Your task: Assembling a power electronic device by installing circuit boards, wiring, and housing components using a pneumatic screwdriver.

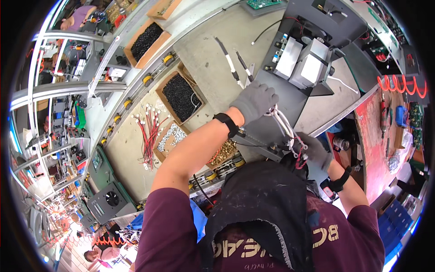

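Observation:
My left hand (pixel 256 100), in a grey work glove, is closed around a bundle of thick white cables (pixel 284 121). Beyond the fist, cable ends with black sleeves (pixel 226 54) stick out over the bench. The bundle runs down towards my right hand (pixel 316 152), also gloved and smeared by motion. Beside its fingers hang ring terminals and thin red and black wires (pixel 300 156); whether it grips them cannot be made out. Beneath the hands lies a dark grey metal chassis (pixel 283 97), with silver box-shaped parts (pixel 302 65) mounted at its far end.
Left of the chassis stand a box of small black parts (pixel 180 97), a tray of silver screws (pixel 172 136), brass-coloured hardware (pixel 223 153) and red wires (pixel 148 138). Another box of black parts (pixel 147 43) sits beyond a roller rail (pixel 147 80). A coiled orange hose (pixel 403 86) hangs right.

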`<state>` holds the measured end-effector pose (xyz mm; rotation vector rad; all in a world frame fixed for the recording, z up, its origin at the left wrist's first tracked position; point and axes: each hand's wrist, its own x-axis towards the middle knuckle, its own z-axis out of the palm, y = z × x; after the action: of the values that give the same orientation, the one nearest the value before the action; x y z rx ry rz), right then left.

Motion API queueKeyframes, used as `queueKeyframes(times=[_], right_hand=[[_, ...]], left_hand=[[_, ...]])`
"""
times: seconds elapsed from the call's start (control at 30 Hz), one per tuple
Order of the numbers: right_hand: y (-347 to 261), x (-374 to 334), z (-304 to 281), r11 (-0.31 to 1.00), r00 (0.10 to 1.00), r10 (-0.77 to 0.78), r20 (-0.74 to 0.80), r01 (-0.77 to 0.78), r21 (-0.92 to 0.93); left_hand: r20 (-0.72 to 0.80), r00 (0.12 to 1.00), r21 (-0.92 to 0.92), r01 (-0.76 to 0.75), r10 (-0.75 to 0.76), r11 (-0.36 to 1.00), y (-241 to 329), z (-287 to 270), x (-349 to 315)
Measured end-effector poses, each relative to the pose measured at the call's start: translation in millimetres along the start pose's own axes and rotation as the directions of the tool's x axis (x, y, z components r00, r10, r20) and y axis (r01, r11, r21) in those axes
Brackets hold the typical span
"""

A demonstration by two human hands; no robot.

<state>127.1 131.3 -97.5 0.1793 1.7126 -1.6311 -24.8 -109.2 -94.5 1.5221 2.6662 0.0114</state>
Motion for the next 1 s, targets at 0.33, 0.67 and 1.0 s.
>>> queueKeyframes(times=[0.33, 0.67, 1.0], right_hand=[[-18, 16, 35, 0.864, 0.962, -0.271, -0.01, 0.239, -0.442], [-29, 18, 27, 0.935, 0.976, -0.204, 0.071, 0.216, -0.283], [-17, 72, 74, 0.64, 0.925, -0.375, -0.063, 0.21, -0.739]], left_hand=[[0.133, 0.988, 0.125, 0.058, -0.075, 0.99, 72, -4, 59], [0.27, 0.906, 0.245, 0.263, -0.326, 0.933, 44, 6, 44], [0.272, 0.961, 0.358, -0.146, 0.046, 0.922, 70, 29, 69]])
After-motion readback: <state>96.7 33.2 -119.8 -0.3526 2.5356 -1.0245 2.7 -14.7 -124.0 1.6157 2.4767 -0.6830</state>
